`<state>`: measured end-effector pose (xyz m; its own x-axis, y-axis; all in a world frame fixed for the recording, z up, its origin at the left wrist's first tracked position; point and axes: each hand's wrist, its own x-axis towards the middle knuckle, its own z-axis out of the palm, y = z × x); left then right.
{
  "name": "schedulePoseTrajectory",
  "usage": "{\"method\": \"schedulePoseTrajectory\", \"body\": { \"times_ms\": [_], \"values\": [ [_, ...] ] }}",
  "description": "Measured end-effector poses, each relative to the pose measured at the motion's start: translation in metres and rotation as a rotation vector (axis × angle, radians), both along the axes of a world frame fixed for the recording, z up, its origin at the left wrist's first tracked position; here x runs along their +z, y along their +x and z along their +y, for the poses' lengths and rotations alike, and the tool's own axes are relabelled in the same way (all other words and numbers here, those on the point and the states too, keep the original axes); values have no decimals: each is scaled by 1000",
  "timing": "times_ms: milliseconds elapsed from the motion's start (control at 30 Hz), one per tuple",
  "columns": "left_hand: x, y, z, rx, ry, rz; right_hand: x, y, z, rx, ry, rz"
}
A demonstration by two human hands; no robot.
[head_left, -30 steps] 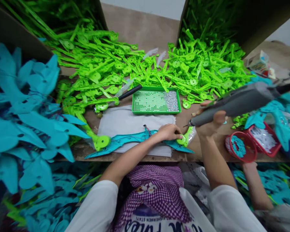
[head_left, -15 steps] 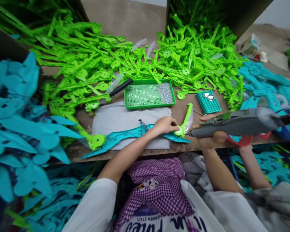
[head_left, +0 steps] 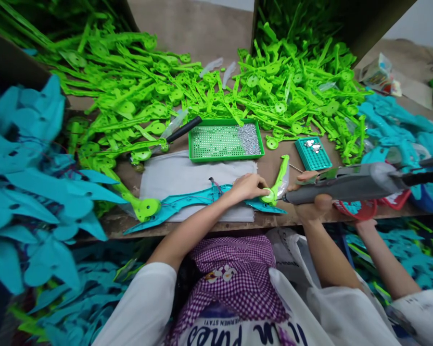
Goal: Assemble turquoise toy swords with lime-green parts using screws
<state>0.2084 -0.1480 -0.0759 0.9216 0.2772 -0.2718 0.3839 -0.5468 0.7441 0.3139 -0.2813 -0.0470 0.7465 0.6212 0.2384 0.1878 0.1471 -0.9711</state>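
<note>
A long turquoise plastic piece (head_left: 187, 198) lies along the bench's front edge, partly on a grey cloth (head_left: 159, 173). My left hand (head_left: 248, 187) is closed on the round end of a bright green plastic arm (head_left: 282, 175) at the piece's right end. Another green arm (head_left: 146, 209) sits at its left end. Wrapped in my right hand (head_left: 312, 204) is a grey power screwdriver (head_left: 346, 186), held level, its nose pointing left at the green arm's round end. Whether the tip touches a screw is too small to tell.
Behind the cloth stands a green tray (head_left: 216, 156) of small metal screws; a black-handled tool (head_left: 184, 129) leans on it. A teal holder (head_left: 313, 156) carries silvery pieces. Green parts (head_left: 137, 81) and turquoise parts (head_left: 29, 192) are heaped around. Another person's arm (head_left: 386, 262) reaches toward a red basket (head_left: 357, 210).
Both my hands keep the same hold, and the screwdriver stays against the same spot. The view has shifted slightly. The other person's forearm and sleeve have moved a little to the right.
</note>
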Motion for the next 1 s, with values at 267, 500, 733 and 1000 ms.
{"method": "schedulePoseTrajectory", "body": {
  "times_ms": [267, 500, 733, 1000],
  "values": [
    [2, -2, -6, 29, 87, 3, -24, 2, -2, 18, 102, -19],
    [4, -2, -6, 16, 74, 23, -19, -1, -2, 20, 167, -28],
    [-1, -3, -4, -17, 50, 1, 7, -6, -3, -17, 29, 28],
    [-7, -5, -5, -67, 55, 38, 46, -29, 24, -308, -108, -185]
  ]
}}
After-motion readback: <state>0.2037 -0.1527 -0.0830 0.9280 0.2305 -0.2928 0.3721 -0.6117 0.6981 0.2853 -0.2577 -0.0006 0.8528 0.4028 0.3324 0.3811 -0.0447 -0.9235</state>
